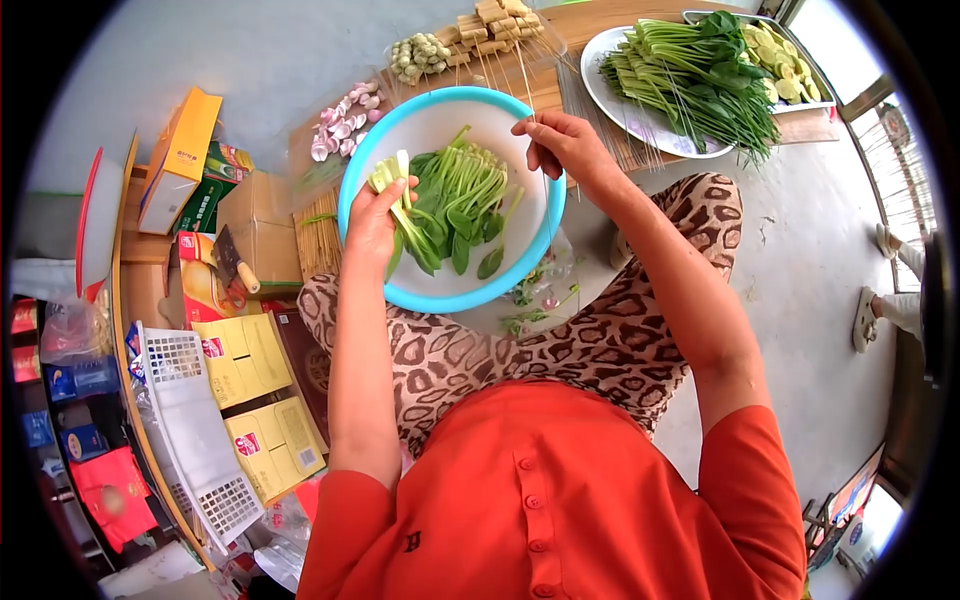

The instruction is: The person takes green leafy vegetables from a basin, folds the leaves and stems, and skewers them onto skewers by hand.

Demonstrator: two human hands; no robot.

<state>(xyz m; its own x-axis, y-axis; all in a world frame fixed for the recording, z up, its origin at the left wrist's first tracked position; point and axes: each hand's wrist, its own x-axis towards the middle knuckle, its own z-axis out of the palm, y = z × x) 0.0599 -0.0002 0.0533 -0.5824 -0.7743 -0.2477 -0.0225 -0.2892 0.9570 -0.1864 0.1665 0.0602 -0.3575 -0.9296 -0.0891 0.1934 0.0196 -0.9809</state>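
Observation:
My left hand (374, 222) is closed around a small bunch of leafy greens (404, 232), pale stems up, over the left side of a white basin with a blue rim (452, 95). More leafy greens (462, 190) lie inside the basin, beside that bunch. Above the basin's right rim, my right hand (572, 150) pinches a thin bamboo skewer (525, 75) between thumb and fingers. The skewer runs roughly upright through the pinch, its tip hard to make out. The basin sits in front of my lap.
Behind the basin are skewered tan rolls (492, 28), pale green pieces (418, 58) and pink-white onion pieces (345, 122). A plate (597, 68) of greens stands right, near sliced rounds (775, 60). Left are bamboo skewers (318, 240), a cleaver (232, 260) and boxes. Another person's foot (864, 318) shows right.

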